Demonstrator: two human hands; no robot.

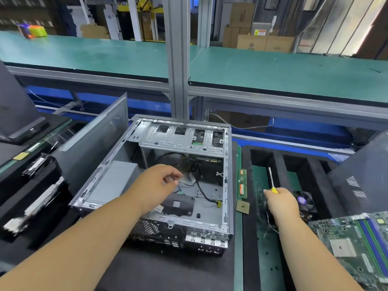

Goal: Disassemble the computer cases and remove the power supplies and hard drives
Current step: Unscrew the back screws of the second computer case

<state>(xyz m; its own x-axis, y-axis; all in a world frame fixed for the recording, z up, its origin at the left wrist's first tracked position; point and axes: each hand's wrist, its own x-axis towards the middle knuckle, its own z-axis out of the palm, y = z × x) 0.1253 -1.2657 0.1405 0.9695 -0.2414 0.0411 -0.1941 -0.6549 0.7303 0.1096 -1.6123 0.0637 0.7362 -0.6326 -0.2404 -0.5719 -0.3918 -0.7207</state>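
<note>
An open computer case [155,181] lies on its side at the centre of the frame on a dark mat on the bench [245,259], its side panel off and the interior facing up. A grey power supply [113,181] sits in the left part of the case, against the left wall. At the far end, a silver drive cage [180,137] spans the width, and a drive [204,159] shows just beneath its right portion. Black cables [201,190] trail across the case floor.

The left hand [159,181] reaches into the middle of the case, its fingers curled and pinched on a thin cable near the centre. The right hand [280,203] is outside the case, right of it, closed around the yellow handle of a screwdriver [271,180] whose shaft points toward the top of the frame.

Two memory sticks [242,183] and a processor chip [243,207] lie on the green strip just right of the case. A motherboard [357,244] fills the lower right corner. A small fan [304,201] rests just beyond the right hand.
</note>
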